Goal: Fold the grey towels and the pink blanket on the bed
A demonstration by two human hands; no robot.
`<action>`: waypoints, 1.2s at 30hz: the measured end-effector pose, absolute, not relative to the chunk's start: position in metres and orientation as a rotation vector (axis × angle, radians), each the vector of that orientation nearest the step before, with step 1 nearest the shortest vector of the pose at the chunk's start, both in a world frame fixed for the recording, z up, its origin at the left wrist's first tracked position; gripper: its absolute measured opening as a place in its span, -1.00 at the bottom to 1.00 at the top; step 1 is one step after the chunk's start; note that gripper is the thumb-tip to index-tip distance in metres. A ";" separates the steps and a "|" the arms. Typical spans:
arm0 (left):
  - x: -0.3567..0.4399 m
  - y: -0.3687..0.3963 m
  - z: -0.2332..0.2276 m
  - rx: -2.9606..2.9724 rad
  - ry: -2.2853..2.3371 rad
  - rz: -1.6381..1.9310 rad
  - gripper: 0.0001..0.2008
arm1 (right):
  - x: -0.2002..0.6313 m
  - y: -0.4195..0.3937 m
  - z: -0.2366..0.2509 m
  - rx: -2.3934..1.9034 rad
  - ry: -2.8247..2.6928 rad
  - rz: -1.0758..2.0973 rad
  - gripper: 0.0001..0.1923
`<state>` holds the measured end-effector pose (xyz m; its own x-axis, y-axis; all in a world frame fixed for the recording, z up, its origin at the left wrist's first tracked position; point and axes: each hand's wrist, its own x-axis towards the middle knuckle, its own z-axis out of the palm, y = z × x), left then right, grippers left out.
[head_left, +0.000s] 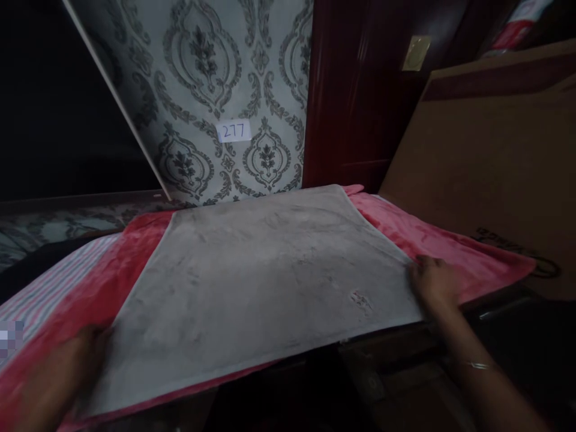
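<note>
A grey towel (265,282) lies spread flat on a red fleece blanket (432,237) that covers a raised surface. My left hand (67,372) rests at the towel's near left corner, blurred, and the frame does not show if it pinches the cloth. My right hand (434,282) lies on the towel's near right corner, fingers curled over the edge. A thin bangle (479,365) is on my right wrist.
A striped cloth (49,282) lies at the left under the blanket. Patterned wallpaper with a small label reading 277 (234,131) is behind. A dark red door (355,90) and a large cardboard box (490,162) stand at the right.
</note>
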<state>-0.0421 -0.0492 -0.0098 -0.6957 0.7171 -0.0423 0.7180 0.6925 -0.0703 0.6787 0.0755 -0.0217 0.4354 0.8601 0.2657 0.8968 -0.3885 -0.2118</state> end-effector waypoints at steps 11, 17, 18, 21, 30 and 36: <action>0.207 0.175 0.047 2.399 2.197 0.141 -0.37 | 0.467 0.202 -0.004 -1.548 -2.400 0.096 -0.35; 0.235 0.182 -0.004 2.419 2.202 0.014 -0.38 | 0.533 0.227 -0.024 -1.542 -2.499 0.087 -0.42; 0.233 0.182 -0.006 2.428 2.197 0.014 -0.38 | 0.555 0.231 -0.026 -1.609 -2.469 0.078 -0.42; 0.231 0.183 -0.004 2.426 2.203 -0.001 -0.39 | 0.622 0.241 -0.030 -1.925 -2.271 0.048 -0.42; 0.233 0.187 -0.006 2.383 2.221 -0.026 -0.39 | 0.638 0.264 -0.011 -2.057 -1.991 -0.102 -0.44; 0.230 0.187 -0.009 2.392 2.229 -0.017 -0.39 | 0.517 0.289 -0.021 -1.275 -2.595 0.101 -0.44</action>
<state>0.2297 0.1868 -0.0092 0.0740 0.9941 0.0797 0.9928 -0.0658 -0.1003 0.5166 0.2894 -0.0210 -0.5869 0.7869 0.1906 0.7697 0.6153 -0.1703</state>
